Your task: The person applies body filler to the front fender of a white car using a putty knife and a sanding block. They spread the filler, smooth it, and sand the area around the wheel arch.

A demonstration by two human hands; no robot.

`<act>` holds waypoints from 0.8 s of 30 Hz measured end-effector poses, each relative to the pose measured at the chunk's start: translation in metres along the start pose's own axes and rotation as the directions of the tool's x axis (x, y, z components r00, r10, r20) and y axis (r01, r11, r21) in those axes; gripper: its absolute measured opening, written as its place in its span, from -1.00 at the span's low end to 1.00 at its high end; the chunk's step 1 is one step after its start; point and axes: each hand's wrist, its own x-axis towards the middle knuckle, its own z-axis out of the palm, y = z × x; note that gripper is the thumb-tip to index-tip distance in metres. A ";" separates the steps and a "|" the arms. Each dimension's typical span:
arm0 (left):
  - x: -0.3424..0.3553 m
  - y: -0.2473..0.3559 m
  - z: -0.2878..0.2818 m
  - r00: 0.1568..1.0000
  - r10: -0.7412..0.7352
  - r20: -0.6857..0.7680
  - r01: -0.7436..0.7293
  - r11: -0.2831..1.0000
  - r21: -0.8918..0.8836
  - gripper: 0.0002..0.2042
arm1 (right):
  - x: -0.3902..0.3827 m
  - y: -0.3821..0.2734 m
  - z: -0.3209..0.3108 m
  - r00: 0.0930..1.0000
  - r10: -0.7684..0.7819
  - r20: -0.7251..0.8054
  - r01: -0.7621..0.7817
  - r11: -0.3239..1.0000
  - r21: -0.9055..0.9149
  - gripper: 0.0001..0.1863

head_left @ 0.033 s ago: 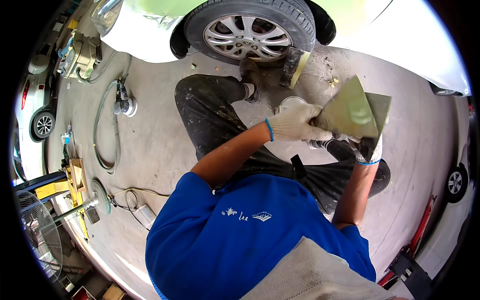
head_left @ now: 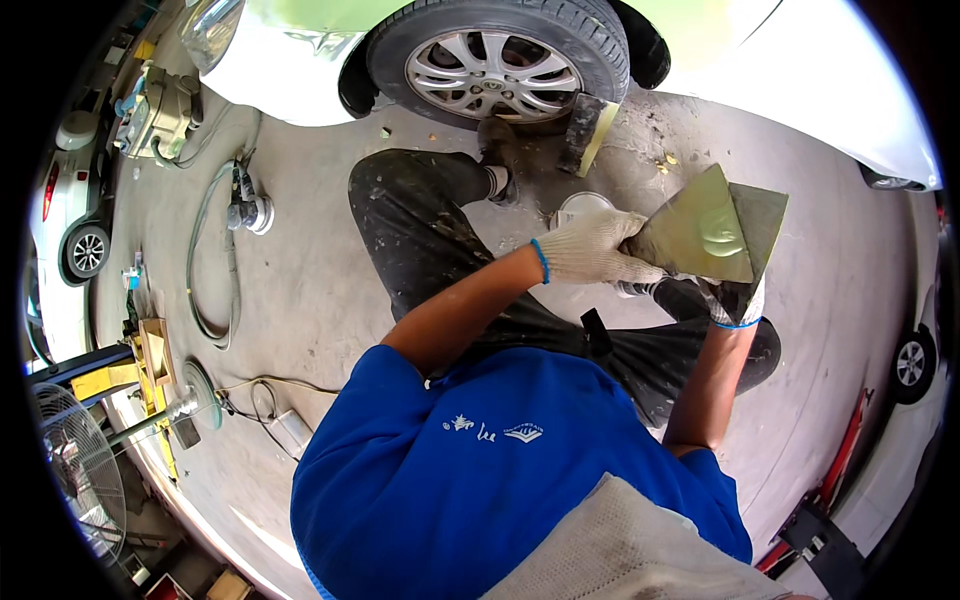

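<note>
My left hand (head_left: 592,248), in a white knit glove with a blue cuff edge, grips the narrow end of a flat putty spreader (head_left: 692,228). A glossy pale yellow-green smear (head_left: 722,240) shows near its wide edge. My right hand (head_left: 742,302), gloved alike and partly hidden, closes round the narrow lower end of a second, greyer putty spreader (head_left: 766,216). The left blade overlaps the right one in front; whether they touch I cannot tell. Beyond my left hand, a round can with a whitish top (head_left: 582,204) stands on the floor between my legs.
A pale green car's wheel (head_left: 495,75) is straight ahead, with a dark block with a yellowish side (head_left: 590,137) against its tyre. Left on the floor are a sander (head_left: 250,208), its looped hose (head_left: 203,300) and a fan (head_left: 85,465). Other cars (head_left: 910,365) flank the space.
The left spreader has tipped and dropped slightly, and its smear shows more clearly. The right spreader has shifted slightly to the right. Both hands keep their grip.
</note>
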 end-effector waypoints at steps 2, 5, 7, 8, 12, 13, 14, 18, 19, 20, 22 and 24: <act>0.002 0.000 0.002 0.999 -0.044 -0.027 0.044 0.999 0.002 -0.73 | 0.003 0.001 0.013 0.998 0.061 0.005 -0.060 0.995 -0.080 -0.66; -0.003 0.014 -0.008 0.983 -0.170 -0.066 0.164 0.982 -0.092 -0.73 | 0.000 -0.009 0.042 0.981 0.191 0.042 -0.193 0.980 0.057 -0.72; -0.004 0.005 -0.001 0.989 -0.088 -0.120 0.077 0.993 -0.090 -0.74 | 0.001 -0.001 0.024 0.991 0.114 0.063 -0.117 0.992 0.044 -0.69; -0.002 -0.004 0.000 0.994 0.002 -0.109 0.000 1.000 0.021 -0.76 | 0.002 0.006 0.006 0.994 0.057 0.091 -0.061 0.997 0.042 -0.59; -0.002 0.014 -0.005 0.994 -0.074 -0.083 0.079 0.995 0.062 -0.76 | 0.008 0.003 0.013 0.962 0.139 0.237 -0.175 0.975 0.140 -0.64; -0.005 0.029 -0.009 0.977 -0.195 -0.084 0.193 0.981 -0.031 -0.74 | 0.006 -0.004 0.025 0.937 0.176 0.303 -0.237 0.955 0.177 -0.65; -0.005 0.035 -0.010 0.947 -0.314 -0.073 0.304 0.945 -0.122 -0.73 | 0.001 -0.008 0.040 0.965 0.158 0.208 -0.187 0.974 0.127 -0.75; 0.009 -0.022 -0.005 0.873 0.484 -0.067 -0.392 0.775 0.496 -0.77 | 0.005 -0.007 0.044 0.987 0.114 -0.110 -0.096 0.983 0.156 -0.70; 0.003 0.002 -0.003 0.989 0.123 -0.077 -0.101 0.965 0.241 -0.74 | 0.006 -0.006 0.030 0.992 0.122 0.044 -0.127 0.984 0.125 -0.67; 0.000 0.016 -0.002 0.992 -0.008 -0.127 0.022 0.993 0.113 -0.72 | 0.006 -0.005 0.016 0.976 0.135 0.173 -0.153 0.984 0.096 -0.63; -0.007 0.030 -0.006 0.939 -0.290 -0.185 0.262 0.952 -0.159 -0.69 | -0.005 -0.016 0.042 0.982 0.125 0.139 -0.117 0.991 -0.064 -0.55; -0.008 0.017 -0.009 0.976 -0.165 -0.145 0.155 0.985 -0.075 -0.72 | -0.003 -0.017 0.042 0.987 0.155 0.041 -0.155 0.988 -0.017 -0.51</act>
